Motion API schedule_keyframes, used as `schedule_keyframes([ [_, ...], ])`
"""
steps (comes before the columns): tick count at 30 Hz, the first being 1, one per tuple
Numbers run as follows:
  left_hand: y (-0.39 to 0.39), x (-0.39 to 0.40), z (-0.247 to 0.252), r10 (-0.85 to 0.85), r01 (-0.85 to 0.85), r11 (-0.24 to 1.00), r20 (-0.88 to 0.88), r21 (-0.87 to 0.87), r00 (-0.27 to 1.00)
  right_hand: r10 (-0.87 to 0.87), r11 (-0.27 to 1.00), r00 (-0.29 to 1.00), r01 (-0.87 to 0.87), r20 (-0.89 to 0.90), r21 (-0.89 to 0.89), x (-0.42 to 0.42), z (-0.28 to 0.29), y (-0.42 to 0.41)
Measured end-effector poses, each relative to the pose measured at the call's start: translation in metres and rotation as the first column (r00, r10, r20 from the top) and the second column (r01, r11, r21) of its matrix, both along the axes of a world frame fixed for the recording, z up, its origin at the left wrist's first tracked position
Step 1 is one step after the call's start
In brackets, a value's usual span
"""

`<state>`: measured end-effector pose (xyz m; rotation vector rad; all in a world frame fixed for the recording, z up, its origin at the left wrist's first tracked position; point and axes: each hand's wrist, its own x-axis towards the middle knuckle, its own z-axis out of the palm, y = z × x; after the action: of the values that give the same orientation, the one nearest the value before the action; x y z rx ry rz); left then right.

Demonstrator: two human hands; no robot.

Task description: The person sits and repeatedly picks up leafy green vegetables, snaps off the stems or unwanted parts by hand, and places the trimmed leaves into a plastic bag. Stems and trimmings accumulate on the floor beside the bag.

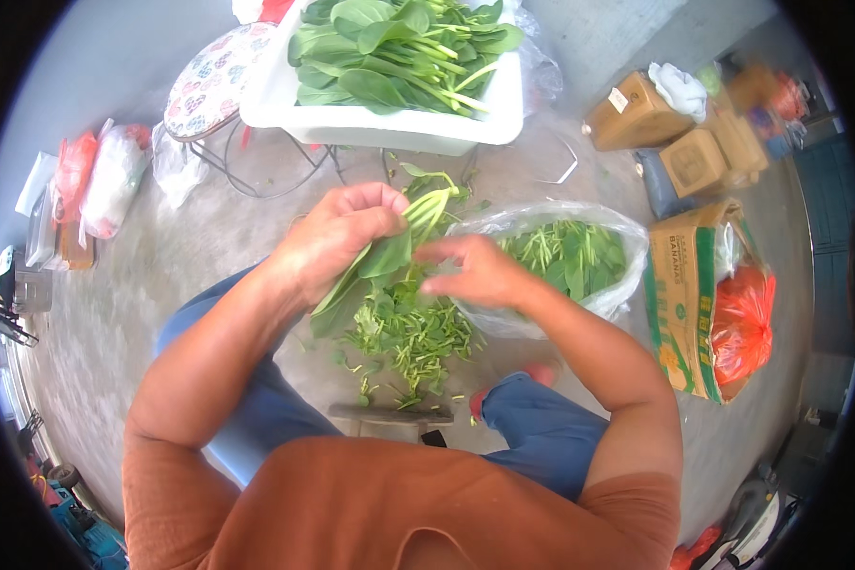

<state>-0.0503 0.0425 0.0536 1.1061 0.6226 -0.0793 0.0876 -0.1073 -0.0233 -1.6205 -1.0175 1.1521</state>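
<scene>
My left hand (349, 231) grips a small bunch of leafy greens (427, 214), its pale stems pointing up and away and its leaves hanging below the fist. Close to the bunch, on its right, is my right hand (481, 274); its fingers are apart and blurred by motion, with nothing clearly held. Below both hands, a loose pile of leaf and stem scraps (420, 335) lies on the concrete floor. Beside my right forearm stands an open clear plastic bag (630, 239) holding more greens (577, 263).
Ahead, a white plastic tub (399, 132) is heaped with long-stemmed leafy greens (392, 57). A round stool with a patterned seat (217, 78) stands by it. To the right are a banana carton (684, 306) with a red plastic bag (741, 328) and several cardboard boxes (638, 110). Filled bags (114, 182) line the left wall.
</scene>
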Motion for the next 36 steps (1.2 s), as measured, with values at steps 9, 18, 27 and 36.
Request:
schedule_keyframes([
  [9, -0.002, -0.006, -0.001, -0.119, 0.118, 0.991, 0.01, 0.056, 0.993, -0.058, 0.962, 0.872, 0.179, -0.486, 0.208, -0.002, 0.046, 0.012],
  [18, -0.017, -0.001, -0.003, -0.213, 0.093, 0.691, 0.079, 0.717, 0.974, -0.1, 0.953, 0.919, 0.198, -0.382, 0.227, -0.002, 0.044, 0.0],
  [27, -0.017, 0.005, 0.005, -0.278, 0.278, 0.823, -0.075, 0.496, 0.958, -0.177, 0.968, 0.977, 0.194, -0.117, 0.16, -0.003, 0.044, -0.011],
  [36, -0.012, 0.01, -0.006, -0.169, 0.099, 0.898, 0.13, 0.429, 0.977, -0.052, 0.999, 0.969, 0.054, -0.242, 0.001, 0.012, 0.036, -0.02],
])
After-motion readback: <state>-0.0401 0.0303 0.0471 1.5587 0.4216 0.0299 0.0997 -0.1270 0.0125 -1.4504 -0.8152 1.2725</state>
